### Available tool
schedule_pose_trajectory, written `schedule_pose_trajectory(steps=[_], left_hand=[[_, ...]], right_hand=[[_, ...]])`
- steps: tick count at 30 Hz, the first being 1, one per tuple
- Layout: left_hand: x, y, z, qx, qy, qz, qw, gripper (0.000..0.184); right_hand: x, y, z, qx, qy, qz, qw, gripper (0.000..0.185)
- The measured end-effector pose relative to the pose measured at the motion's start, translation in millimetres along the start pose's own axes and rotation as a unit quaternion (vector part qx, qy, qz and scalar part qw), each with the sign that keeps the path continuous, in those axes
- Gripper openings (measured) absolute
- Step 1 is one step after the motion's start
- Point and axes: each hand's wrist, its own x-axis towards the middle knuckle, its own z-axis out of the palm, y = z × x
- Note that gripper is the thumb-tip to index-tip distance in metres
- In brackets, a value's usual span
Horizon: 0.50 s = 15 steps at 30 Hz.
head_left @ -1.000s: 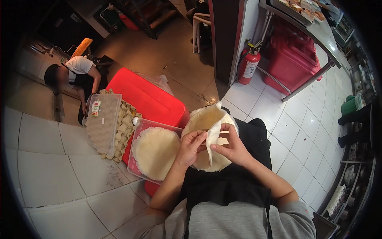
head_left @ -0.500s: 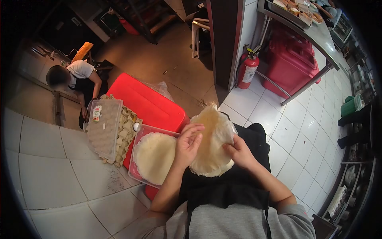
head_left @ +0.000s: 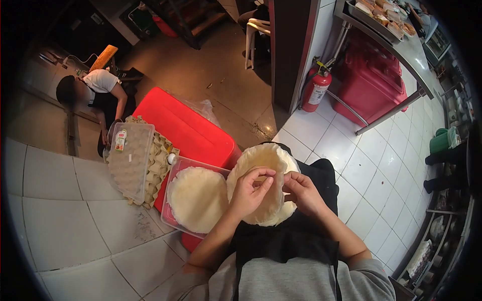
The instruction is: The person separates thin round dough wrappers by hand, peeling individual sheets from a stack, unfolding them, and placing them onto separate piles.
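A thin, round, pale dough wrapper (head_left: 257,159) is partly raised over my lap. My right hand (head_left: 304,193) pinches its right edge between thumb and fingertips. On its left side, my left hand (head_left: 252,194) has thumb and forefinger drawn together at the same wrapper, near the right fingertips. More wrapper (head_left: 287,214) shows beneath, lying on the black apron (head_left: 321,188); how many layers are there I cannot tell. Left of my hands, a clear plastic container (head_left: 166,220) holds other round wrappers (head_left: 197,200).
A red lidded box (head_left: 183,128) stands ahead. Beside it are egg trays (head_left: 159,173) with a clear plastic cover (head_left: 131,155). A person (head_left: 103,93) bends at the left. A fire extinguisher (head_left: 316,90) and pink bin (head_left: 371,83) stand right, by a metal table (head_left: 409,55).
The raised wrapper has come down and now hangs lower, folded toward the left. My right hand has shifted slightly left, closer to my left hand, which has moved a little right.
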Motion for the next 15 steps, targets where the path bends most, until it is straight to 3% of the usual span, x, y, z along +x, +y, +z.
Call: schedule_pose_trajectory(steps=[4,7,15], left_hand=[[-6,11,4,0.023,-0.004,0.021,1.0,0.031],[-9,22,8,0.122,-0.011,0.043,0.992,0.034],[-16,6,1,0.016,-0.021,0.014,1.0,0.021]], right_hand=[[-2,1,3,0.008,0.005,-0.001,1.0,0.022],[-2,2,6,-0.034,-0.01,-0.023,0.999,0.02],[-5,9,2,-0.004,-0.02,-0.03,0.999,0.018]])
